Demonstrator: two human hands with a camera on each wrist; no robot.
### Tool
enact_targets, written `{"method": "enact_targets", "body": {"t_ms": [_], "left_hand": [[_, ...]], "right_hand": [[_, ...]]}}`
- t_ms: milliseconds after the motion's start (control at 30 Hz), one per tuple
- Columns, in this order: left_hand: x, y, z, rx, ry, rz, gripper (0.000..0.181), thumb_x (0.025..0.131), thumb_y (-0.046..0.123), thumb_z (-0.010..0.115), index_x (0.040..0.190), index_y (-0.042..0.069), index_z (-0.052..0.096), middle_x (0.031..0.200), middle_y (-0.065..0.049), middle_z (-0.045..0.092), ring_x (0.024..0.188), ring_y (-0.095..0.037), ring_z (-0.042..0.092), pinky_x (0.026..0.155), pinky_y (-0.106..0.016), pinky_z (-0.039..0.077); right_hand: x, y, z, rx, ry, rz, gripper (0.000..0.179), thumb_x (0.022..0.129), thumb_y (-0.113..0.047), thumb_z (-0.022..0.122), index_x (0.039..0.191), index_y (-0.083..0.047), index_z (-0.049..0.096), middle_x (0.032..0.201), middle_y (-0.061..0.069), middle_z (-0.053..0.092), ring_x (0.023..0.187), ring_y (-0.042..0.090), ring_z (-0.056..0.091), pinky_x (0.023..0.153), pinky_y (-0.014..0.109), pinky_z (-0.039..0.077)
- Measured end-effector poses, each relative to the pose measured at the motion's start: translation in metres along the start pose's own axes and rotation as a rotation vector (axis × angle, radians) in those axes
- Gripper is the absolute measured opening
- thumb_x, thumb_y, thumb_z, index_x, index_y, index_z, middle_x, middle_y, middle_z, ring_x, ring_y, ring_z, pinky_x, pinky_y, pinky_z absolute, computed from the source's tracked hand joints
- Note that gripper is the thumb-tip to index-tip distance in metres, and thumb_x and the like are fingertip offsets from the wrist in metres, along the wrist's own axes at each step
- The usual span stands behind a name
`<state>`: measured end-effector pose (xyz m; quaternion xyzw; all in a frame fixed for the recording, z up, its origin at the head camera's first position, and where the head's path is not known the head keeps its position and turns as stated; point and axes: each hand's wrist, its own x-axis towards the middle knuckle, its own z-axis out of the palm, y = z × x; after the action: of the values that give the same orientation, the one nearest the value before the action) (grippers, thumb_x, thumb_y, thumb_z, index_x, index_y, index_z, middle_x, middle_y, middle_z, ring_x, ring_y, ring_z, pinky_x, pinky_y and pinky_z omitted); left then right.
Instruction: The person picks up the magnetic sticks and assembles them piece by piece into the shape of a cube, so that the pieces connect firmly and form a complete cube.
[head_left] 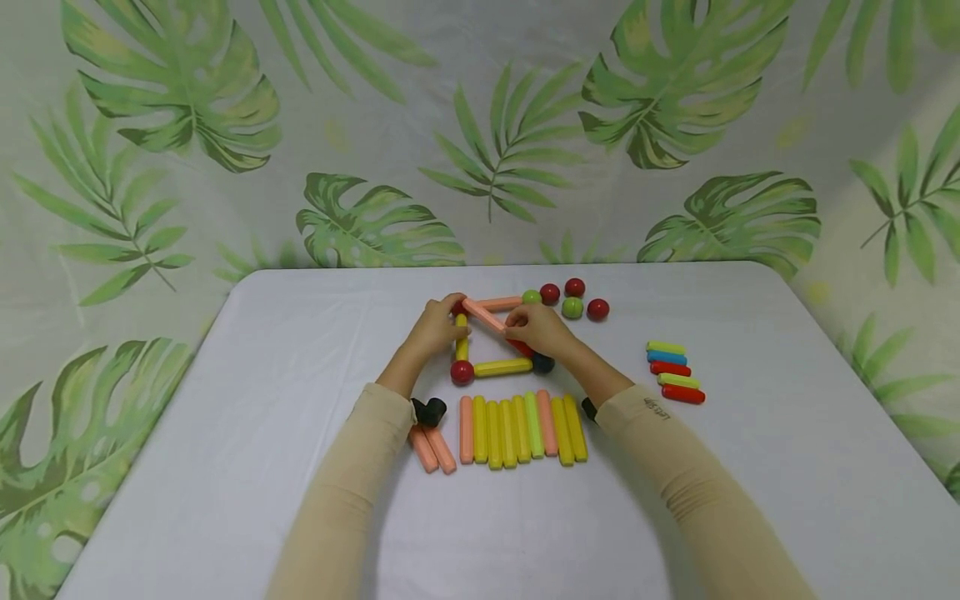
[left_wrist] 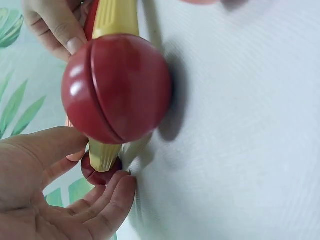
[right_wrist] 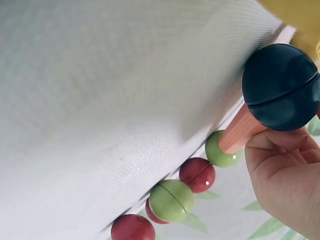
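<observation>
A four-sided outline of sticks and balls lies on the table. My left hand (head_left: pixel 435 327) holds its back-left red ball (left_wrist: pixel 95 174), thumb beside the left yellow stick (head_left: pixel 462 343). My right hand (head_left: pixel 542 329) pinches one end of a pink stick (head_left: pixel 483 315) that slants across to that red ball. Behind it another pink stick (head_left: pixel 497 304) reaches a green ball (head_left: pixel 531 297). A red stick (head_left: pixel 520 347), partly hidden by the right hand, runs to the black ball (right_wrist: pixel 282 87). Along the front, a yellow stick (head_left: pixel 502 367) lies between the black ball and another red ball (left_wrist: pixel 117 90).
Loose red and green balls (head_left: pixel 573 308) sit at the back right. Short coloured sticks (head_left: pixel 668 368) are stacked side by side farther right. Nearer me lies a row of yellow, pink and green sticks (head_left: pixel 508 429), with two pink sticks (head_left: pixel 433 450) by the left sleeve.
</observation>
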<state>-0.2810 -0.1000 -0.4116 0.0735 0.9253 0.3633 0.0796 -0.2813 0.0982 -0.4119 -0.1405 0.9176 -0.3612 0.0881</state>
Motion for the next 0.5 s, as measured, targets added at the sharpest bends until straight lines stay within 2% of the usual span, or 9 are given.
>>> {"method": "enact_targets", "body": {"t_ms": [333,500], "left_hand": [[0.0034,0.0005,0.0051,0.079,-0.030,-0.014,0.056,0.085,0.014,0.058,0.138,0.013,0.038,0.124,-0.027,0.035,0.098,-0.030,0.044,0.080,-0.035,0.042],[0.0035,-0.0003,0.0062,0.041,-0.028,-0.014,0.061,0.085,0.014,0.058,0.140,0.013,0.031,0.123,-0.025,0.037,0.097,-0.029,0.045,0.079,-0.035,0.043]], "right_hand": [[-0.0003,0.0018,-0.0011,-0.034,-0.043,0.048,0.014,0.082,-0.018,0.067,0.086,-0.005,0.063,0.080,0.006,0.058,0.073,0.018,0.049,0.064,0.026,0.041],[-0.0003,0.0017,0.0003,-0.059,-0.061,0.051,0.014,0.082,-0.018,0.066,0.086,-0.005,0.064,0.080,0.005,0.057,0.074,0.018,0.048,0.065,0.026,0.041]]}}
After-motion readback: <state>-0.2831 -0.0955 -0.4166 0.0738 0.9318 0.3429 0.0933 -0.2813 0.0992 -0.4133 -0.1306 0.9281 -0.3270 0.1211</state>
